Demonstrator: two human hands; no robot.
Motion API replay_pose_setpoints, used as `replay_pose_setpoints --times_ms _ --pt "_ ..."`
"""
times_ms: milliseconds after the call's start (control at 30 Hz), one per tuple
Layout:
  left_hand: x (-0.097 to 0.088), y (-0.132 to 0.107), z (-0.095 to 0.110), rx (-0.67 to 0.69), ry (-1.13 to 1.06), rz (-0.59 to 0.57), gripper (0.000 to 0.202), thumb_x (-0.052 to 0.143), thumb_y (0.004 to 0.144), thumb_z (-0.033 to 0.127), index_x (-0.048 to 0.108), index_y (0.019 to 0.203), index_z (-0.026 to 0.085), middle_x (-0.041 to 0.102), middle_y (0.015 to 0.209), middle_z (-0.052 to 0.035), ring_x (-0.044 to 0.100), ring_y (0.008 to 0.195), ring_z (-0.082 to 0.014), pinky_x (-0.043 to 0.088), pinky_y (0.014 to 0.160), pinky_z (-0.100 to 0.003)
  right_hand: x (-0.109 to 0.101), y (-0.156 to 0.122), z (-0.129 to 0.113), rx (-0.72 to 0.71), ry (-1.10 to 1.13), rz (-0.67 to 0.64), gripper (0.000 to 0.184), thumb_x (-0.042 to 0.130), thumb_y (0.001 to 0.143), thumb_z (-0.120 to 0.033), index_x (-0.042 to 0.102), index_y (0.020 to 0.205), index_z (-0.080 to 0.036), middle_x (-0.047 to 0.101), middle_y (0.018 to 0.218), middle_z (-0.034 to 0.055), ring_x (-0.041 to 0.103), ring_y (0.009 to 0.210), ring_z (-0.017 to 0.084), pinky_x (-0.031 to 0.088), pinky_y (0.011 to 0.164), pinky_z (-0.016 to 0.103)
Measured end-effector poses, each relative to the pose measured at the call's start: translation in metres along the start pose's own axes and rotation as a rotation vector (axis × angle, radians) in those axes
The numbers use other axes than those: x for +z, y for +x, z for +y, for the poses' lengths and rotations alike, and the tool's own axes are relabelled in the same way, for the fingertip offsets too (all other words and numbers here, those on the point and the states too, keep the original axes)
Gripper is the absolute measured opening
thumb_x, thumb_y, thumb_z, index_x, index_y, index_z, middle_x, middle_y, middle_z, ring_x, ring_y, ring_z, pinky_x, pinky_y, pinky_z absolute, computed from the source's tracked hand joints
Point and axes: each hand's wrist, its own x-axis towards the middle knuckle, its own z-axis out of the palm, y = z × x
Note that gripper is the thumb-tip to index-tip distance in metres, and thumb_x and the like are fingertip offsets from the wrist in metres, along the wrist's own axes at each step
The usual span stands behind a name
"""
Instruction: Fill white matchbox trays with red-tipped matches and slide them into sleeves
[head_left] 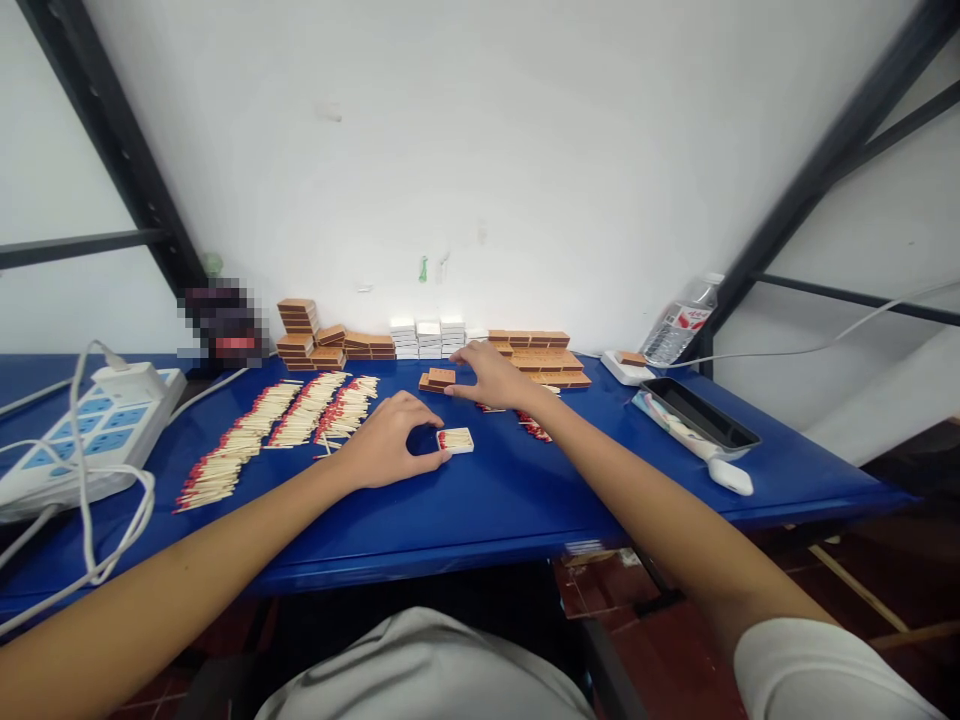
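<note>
A small white matchbox tray filled with red-tipped matches rests on the blue table. My left hand has its thumb and index finger at the near and far sides of the tray's left end. Behind the tray lie a few brown matchbox sleeves, one on top of the others. Thumb and fingers apart, my right hand reaches beside these sleeves; whether it touches them is hard to tell. Loose matches lie partly hidden under my right wrist.
Rows of matches spread at the left. Along the wall stand brown matchboxes, white trays and more brown boxes. A power strip with cables is far left; a bottle and black tray are at right.
</note>
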Motion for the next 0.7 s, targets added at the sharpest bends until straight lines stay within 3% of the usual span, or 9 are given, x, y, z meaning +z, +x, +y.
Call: replay_pose_setpoints --times_ms 100,167,300,400,533,700 --pt "0.0 0.001 0.002 0.009 -0.02 -0.017 0.029 0.077 0.089 0.049 0.077 0.104 0.024 0.076 0.11 -0.0066 0.062 0.112 -0.0293 0.05 0.102 -0.048 0.006 0.013 0.01 0.031 -0.031 -0.089 0.04 0.083 0.085 -0.044 0.074 0.11 -0.015 0.069 0.115 0.0173 0.058 0.113 0.034 0.046 0.095 0.046" --pt "-0.001 0.001 0.001 0.015 -0.016 -0.027 0.024 0.076 0.09 0.047 0.076 0.097 0.024 0.075 0.107 -0.006 0.062 0.11 -0.0283 0.051 0.1 -0.047 0.008 0.013 0.014 0.021 -0.004 -0.075 0.036 0.085 0.084 -0.045 0.076 0.104 -0.016 0.071 0.108 0.0141 0.06 0.109 0.032 0.046 0.095 0.044" --pt "-0.005 0.003 -0.008 -0.057 0.062 0.051 0.025 0.075 0.09 0.048 0.075 0.095 0.024 0.076 0.102 -0.0061 0.064 0.105 -0.0295 0.05 0.096 -0.047 -0.003 -0.005 0.021 0.026 0.088 0.0 0.04 0.084 0.082 -0.045 0.075 0.109 -0.017 0.072 0.109 0.0112 0.063 0.102 0.027 0.048 0.087 0.038" --pt "-0.01 0.003 -0.018 -0.15 0.129 0.142 0.028 0.074 0.089 0.051 0.075 0.095 0.023 0.077 0.101 -0.007 0.064 0.103 -0.0308 0.05 0.093 -0.048 -0.018 -0.022 0.023 0.077 0.098 -0.061 0.038 0.083 0.081 -0.037 0.074 0.111 -0.017 0.073 0.104 0.0093 0.065 0.094 0.025 0.048 0.079 0.034" --pt "-0.017 0.004 -0.025 -0.225 0.177 0.204 0.03 0.075 0.089 0.053 0.077 0.094 0.023 0.077 0.1 -0.0063 0.063 0.099 -0.0304 0.05 0.088 -0.046 -0.028 -0.034 0.02 0.089 0.121 -0.172 0.034 0.083 0.077 -0.031 0.076 0.108 -0.018 0.075 0.102 0.0068 0.067 0.095 0.023 0.048 0.081 0.033" --pt "-0.019 0.006 -0.022 -0.186 0.134 0.198 0.025 0.076 0.089 0.049 0.077 0.095 0.024 0.079 0.097 -0.004 0.063 0.096 -0.0286 0.049 0.084 -0.042 -0.026 -0.035 0.007 0.054 0.205 -0.194 0.033 0.083 0.077 -0.032 0.079 0.107 -0.019 0.077 0.097 0.005 0.068 0.091 0.021 0.05 0.08 0.032"
